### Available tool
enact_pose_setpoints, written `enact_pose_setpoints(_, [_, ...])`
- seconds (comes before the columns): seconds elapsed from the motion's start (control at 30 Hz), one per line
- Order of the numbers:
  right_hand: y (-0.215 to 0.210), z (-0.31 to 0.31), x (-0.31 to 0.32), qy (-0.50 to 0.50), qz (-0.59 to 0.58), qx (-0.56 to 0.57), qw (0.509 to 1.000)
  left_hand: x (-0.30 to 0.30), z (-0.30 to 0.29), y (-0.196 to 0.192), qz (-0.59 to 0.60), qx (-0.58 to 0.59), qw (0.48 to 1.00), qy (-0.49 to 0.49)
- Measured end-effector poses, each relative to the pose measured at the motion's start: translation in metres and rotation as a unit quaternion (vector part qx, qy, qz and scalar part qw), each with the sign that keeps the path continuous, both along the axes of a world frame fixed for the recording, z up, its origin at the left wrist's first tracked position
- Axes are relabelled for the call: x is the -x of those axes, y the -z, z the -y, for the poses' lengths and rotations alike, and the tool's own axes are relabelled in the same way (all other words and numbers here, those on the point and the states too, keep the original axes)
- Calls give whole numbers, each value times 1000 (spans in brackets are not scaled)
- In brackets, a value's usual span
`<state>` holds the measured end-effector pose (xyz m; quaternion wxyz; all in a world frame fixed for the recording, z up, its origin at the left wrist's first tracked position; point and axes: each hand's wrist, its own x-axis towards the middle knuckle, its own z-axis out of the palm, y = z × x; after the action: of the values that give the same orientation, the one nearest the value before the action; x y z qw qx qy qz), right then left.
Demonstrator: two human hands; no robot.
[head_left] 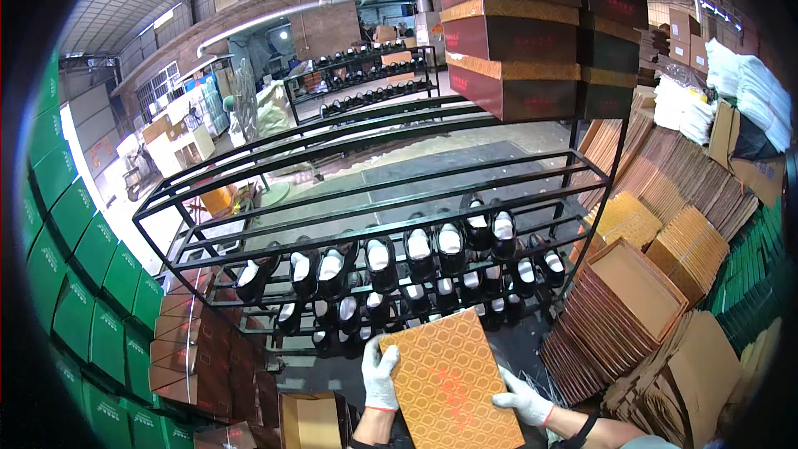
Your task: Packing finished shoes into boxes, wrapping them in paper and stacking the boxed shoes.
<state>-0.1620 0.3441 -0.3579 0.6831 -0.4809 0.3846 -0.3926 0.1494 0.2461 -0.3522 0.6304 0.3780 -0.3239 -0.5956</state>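
Note:
In front of me is a gold shoe box lid (453,378) with a honeycomb-like pattern and red print. My left hand (381,372), in a white glove, grips its left edge, thumb on top. On the right edge, my right hand (524,399), also gloved in white, holds it with the thumb over the face. Whether a box body sits under the lid is hidden. Beyond it, black shoes (380,262) with white insoles or stuffing stand in rows on a black metal rack (374,209). An open cardboard box (309,420) stands low beside my left forearm.
Green shoe boxes (87,241) are piled at the left, next to brown boxes (179,341). Brown boxes with gold lids (532,41) tower on the rack's far right. Nested open trays or lids (636,287) and flat cardboard (706,366) lie at the right. Another shoe rack (362,83) stands farther back.

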Motion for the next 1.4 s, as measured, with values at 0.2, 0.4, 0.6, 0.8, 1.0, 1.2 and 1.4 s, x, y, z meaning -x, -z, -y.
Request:
enact_pose_setpoints(0.2, [-224, 114, -9, 149, 47, 277, 948, 24, 14, -201, 60, 346, 932, 87])
enact_pose_setpoints(0.4, [-394, 266, -12, 229, 142, 265, 926, 49, 161, -358, -2, 341, 935, 100])
enact_pose_setpoints(0.6, [-250, 165, 32, 238, -40, 259, 935, 51, 203, -409, 178, 185, 966, -2])
enact_pose_setpoints(0.8, [-163, -93, 203, 480, -554, 124, 668, -38, 104, -123, 580, 254, 757, -161])
enact_pose_setpoints(1.0, [-118, -189, 280, 269, -810, -83, 515, -280, -139, 269, 799, -313, 514, -11])
enact_pose_setpoints(1.2, [-100, -218, 308, 318, -785, -43, 530, -195, -106, 206, 740, 0, 618, -265])
enact_pose_setpoints(1.4, [-116, -226, 317, 393, -603, -144, 679, -27, -91, -15, 732, 350, 581, 58])
